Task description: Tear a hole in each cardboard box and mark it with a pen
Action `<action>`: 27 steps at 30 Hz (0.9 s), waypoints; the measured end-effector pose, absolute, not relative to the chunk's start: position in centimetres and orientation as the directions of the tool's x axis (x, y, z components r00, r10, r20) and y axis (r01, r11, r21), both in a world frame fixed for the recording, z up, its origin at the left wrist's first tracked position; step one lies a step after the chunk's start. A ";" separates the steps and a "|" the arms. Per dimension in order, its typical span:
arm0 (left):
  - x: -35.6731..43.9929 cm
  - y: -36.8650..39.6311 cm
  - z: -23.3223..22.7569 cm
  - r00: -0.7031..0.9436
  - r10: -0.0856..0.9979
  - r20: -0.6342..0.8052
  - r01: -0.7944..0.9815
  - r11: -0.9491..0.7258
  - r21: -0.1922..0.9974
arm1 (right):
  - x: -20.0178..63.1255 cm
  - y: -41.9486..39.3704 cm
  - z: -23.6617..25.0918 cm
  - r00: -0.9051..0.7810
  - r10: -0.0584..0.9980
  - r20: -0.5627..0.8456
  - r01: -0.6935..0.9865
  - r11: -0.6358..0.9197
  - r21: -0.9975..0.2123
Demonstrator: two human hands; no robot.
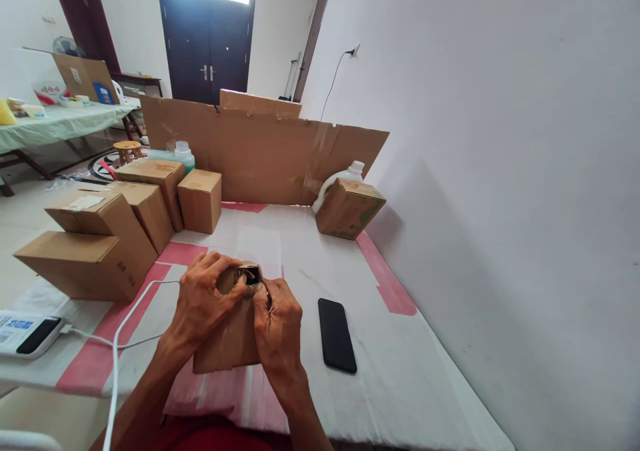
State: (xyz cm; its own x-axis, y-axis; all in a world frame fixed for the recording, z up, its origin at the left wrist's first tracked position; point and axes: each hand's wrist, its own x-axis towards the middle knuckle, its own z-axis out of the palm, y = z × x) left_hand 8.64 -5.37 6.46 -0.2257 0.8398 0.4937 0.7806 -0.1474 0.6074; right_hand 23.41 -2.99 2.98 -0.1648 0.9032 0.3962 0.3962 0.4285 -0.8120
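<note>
1. Long table under a white-and-pink cloth, with cardboard cartons along its left side
2. Tilted brown cardboard carton at far right, green print on its side, unreadable from here
3. Small brown cardboard box, tilted between both hands above the table's near part — plain-sided, creased, with a ragged dark gap at its top
4. Left hand, fingers curled over the box's upper left, thumb at the gap; right hand, fingers closed around its right edge — both gripping it
5. White rectangular device with black panel, blue print too small to read
6. White paper label on a left-side carton, illegible
</note>
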 end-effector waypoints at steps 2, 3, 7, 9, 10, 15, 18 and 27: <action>8.6 -5.4 6.4 -0.222 0.831 0.510 0.782 -0.161 0.602 | 23.8 -3.0 3.1 -0.192 0.899 0.393 0.352 0.437 -0.828; 8.5 -5.5 6.4 -0.220 0.826 0.520 0.782 -0.170 0.600 | 24.3 -2.9 3.0 -0.210 0.902 0.376 0.309 0.427 -0.850; 8.1 -6.0 6.2 -0.192 0.818 0.542 0.755 -0.229 0.615 | 27.8 -1.9 0.5 -0.191 0.954 0.230 0.303 0.281 -0.911; 8.0 -6.4 6.1 -0.172 0.827 0.535 0.733 -0.255 0.630 | 29.8 -1.4 -1.9 -0.132 0.985 0.110 0.518 0.163 -0.839; 7.9 -6.5 6.1 -0.167 0.831 0.530 0.726 -0.260 0.636 | 30.6 -1.3 -3.2 -0.104 0.993 0.050 0.629 0.104 -0.770; 7.8 -6.6 5.9 -0.168 0.836 0.522 0.732 -0.249 0.634 | 31.9 -1.4 -7.8 -0.045 0.986 -0.159 0.798 -0.060 -0.599; 7.8 -6.6 5.8 -0.172 0.841 0.513 0.738 -0.235 0.633 | 31.5 -1.2 -8.6 -0.073 0.981 -0.182 0.750 -0.067 -0.658; 8.0 -6.7 6.0 -0.188 0.831 0.523 0.744 -0.227 0.628 | 30.9 -0.7 -1.9 -0.089 0.996 0.015 -0.141 0.002 -0.990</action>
State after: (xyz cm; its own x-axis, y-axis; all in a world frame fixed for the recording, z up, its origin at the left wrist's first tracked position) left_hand 8.01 -6.66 5.96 -0.1880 0.8314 0.5229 0.7440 -0.2271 0.6284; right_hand 30.95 -0.73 -1.92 -0.0889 0.9959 0.0150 -0.1411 0.0023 -0.9900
